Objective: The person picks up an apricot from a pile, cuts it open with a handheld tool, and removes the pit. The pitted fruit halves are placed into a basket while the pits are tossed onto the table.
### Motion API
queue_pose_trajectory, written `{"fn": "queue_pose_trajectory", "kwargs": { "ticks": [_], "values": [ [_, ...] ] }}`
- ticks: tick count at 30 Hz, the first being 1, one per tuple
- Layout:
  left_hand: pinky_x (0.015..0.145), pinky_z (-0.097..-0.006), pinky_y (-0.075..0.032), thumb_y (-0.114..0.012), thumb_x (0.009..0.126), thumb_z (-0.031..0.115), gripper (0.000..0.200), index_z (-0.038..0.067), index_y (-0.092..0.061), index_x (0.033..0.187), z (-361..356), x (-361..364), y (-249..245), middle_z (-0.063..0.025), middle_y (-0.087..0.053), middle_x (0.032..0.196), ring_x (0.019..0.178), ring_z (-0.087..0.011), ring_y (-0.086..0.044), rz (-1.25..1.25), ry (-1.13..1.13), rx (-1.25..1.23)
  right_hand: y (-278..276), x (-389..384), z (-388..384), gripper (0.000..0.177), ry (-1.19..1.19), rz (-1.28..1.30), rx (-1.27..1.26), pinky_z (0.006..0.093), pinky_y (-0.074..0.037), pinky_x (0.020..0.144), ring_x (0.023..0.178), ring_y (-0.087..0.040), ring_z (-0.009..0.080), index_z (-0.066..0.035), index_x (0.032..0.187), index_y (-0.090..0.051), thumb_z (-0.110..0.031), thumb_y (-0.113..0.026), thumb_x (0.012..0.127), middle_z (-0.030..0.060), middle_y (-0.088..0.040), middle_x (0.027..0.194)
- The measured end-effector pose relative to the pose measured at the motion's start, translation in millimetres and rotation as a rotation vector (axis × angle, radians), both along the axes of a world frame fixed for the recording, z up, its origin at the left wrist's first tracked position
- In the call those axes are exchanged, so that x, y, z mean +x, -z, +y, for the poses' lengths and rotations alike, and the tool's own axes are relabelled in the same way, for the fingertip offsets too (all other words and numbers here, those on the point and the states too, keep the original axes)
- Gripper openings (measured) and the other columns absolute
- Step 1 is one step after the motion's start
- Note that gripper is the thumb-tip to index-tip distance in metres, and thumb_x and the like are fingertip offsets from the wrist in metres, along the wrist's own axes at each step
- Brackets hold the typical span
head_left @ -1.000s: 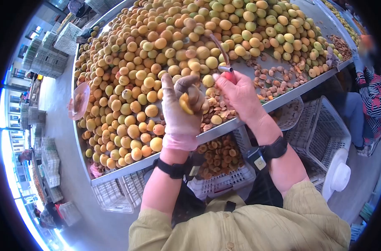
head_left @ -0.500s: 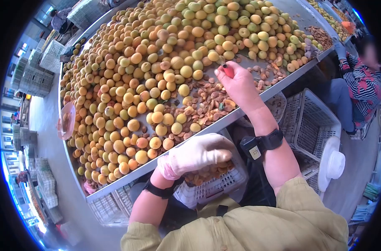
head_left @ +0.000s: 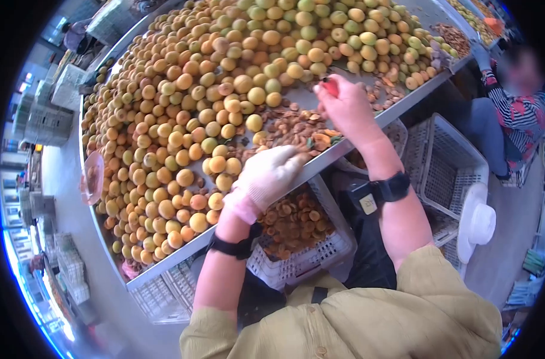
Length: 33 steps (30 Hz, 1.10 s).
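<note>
My right hand (head_left: 349,110), bare, is closed around a small red-handled tool (head_left: 330,87) with a dark end; its working part is not clear. It hovers over the near side of the table, above the pits. My left hand (head_left: 268,173), in a white glove with a pink cuff, hangs over the table's front rim with its fingers curled by the pile of brown pits (head_left: 290,127). What those fingers hold, if anything, is hidden. Whole apricots (head_left: 224,90), yellow to green, heap across the table. Below the left hand, split apricot halves (head_left: 296,222) lie in a white crate (head_left: 345,242).
The table's raised metal rim (head_left: 398,109) runs in front of me. Grey crates (head_left: 452,161) and a white hat (head_left: 479,221) are on the right, near a seated person (head_left: 518,119). A pink translucent dish (head_left: 93,178) sits at the left rim.
My left hand has moved up and away from over the crate to the table rim and pits, uncovering the apricot halves. My right hand still grips the red-handled tool, with its wrist turned slightly.
</note>
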State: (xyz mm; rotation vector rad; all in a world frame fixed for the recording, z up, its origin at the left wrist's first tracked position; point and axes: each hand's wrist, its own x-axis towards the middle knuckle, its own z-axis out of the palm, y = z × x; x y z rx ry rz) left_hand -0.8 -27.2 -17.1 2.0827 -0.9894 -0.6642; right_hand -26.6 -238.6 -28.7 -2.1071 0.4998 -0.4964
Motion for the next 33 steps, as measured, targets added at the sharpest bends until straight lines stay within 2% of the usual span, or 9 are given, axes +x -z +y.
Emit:
{"fn": "queue_pose_trajectory", "kwargs": {
  "ticks": [2,5,12,16,18,20,22,27,33],
  "values": [
    [0.085,-0.0329,-0.047,-0.052,0.092,0.022,0.025,0.003,-0.062,0.104,-10.6,0.0,15.6,-0.0154,-0.063,0.099,0.092,-0.0273,-0.062,0.011,0.065,-0.205,-16.3,-3.1,5.3,0.025,0.002,-0.006,0.206,0.0343,-0.052,0.061,0.063,-0.066,0.0231,-0.001,0.097,-0.061,-0.025,-0.061,0.089,0.0131,-0.066,0.075],
    [0.09,-0.0312,-0.046,-0.05,0.095,0.02,0.026,0.001,-0.062,0.107,-10.4,1.4,1.8,-0.0076,-0.064,0.106,0.098,-0.0172,-0.061,0.191,-0.234,-0.395,-19.8,-4.2,4.8,0.022,0.029,-0.067,0.315,0.0306,-0.051,0.059,0.058,-0.063,0.0169,-0.001,0.098,-0.061,-0.022,-0.061,0.09,0.0104,-0.065,0.072],
    [0.088,-0.0405,-0.05,-0.045,0.098,0.037,0.039,0.002,-0.061,0.102,51.8,48.4,-0.1,-0.0118,-0.065,0.096,0.09,-0.0249,-0.061,0.571,-1.073,-1.246,-3.8,-5.9,38.7,0.026,-0.454,0.176,0.127,0.0345,-0.051,0.075,0.08,-0.066,0.0256,-0.001,0.1,-0.063,-0.023,-0.064,0.086,0.0143,-0.068,0.086],
    [0.086,-0.0472,-0.048,-0.04,0.099,0.038,0.042,0.004,-0.063,0.092,119.7,90.6,17.5,-0.0089,-0.065,0.087,0.081,-0.0275,-0.06,0.781,-1.135,-1.556,-16.1,-1.9,75.7,0.019,-0.818,0.512,0.214,0.0362,-0.051,0.077,0.084,-0.065,0.028,-0.003,0.097,-0.064,-0.017,-0.058,0.085,0.0157,-0.067,0.089],
    [0.087,-0.0478,-0.047,-0.039,0.099,0.038,0.042,0.003,-0.062,0.09,132.9,89.9,15.4,-0.0093,-0.065,0.088,0.079,-0.0285,-0.059,0.811,-1.136,-1.59,-17.4,2.5,77.7,0.02,-0.887,0.491,-0.029,0.0358,-0.05,0.077,0.083,-0.065,0.0261,-0.003,0.096,-0.063,-0.017,-0.058,0.084,0.0144,-0.067,0.088],
    [0.086,-0.047,-0.047,-0.039,0.099,0.037,0.042,0.003,-0.062,0.09,140.8,85.0,12.6,-0.0089,-0.065,0.087,0.077,-0.0279,-0.058,0.882,-0.981,-1.595,-15.8,9.7,70.2,0.015,-0.656,0.404,0.132,0.027,-0.049,0.064,0.07,-0.059,0.0106,0.002,0.099,-0.059,-0.007,-0.054,0.087,0.0061,-0.063,0.079],
    [0.086,-0.0467,-0.047,-0.04,0.098,0.035,0.04,0.003,-0.062,0.09,135.7,80.8,3.1,-0.0077,-0.064,0.085,0.075,-0.0268,-0.057,0.843,-1.165,-1.54,-22.6,11.3,67.1,0.015,-0.606,0.475,0.319,0.0249,-0.049,0.061,0.066,-0.057,0.0081,0.002,0.099,-0.059,-0.009,-0.057,0.088,0.0056,-0.061,0.079],
    [0.085,-0.0456,-0.047,-0.043,0.096,0.03,0.032,0.004,-0.062,0.091,131.9,75.3,-9.1,-0.0055,-0.063,0.085,0.076,-0.0251,-0.056,0.972,-1.281,-1.534,-4.6,5.4,77.1,0.018,-0.672,0.577,-0.389,0.0368,-0.051,0.075,0.082,-0.063,0.028,-0.004,0.098,-0.061,-0.016,-0.064,0.085,0.0112,-0.064,0.088],
    [0.084,-0.0456,-0.047,-0.047,0.094,0.027,0.027,0.004,-0.062,0.091,135.2,68.2,1.3,-0.0048,-0.062,0.086,0.078,-0.0245,-0.056,1.021,-1.127,-1.524,3.6,2.6,84.2,0.015,-0.656,0.44,-0.375,0.0402,-0.048,0.082,0.094,-0.059,0.035,-0.002,0.095,-0.06,-0.01,-0.061,0.082,0.0155,-0.06,0.095]
  ]
}}
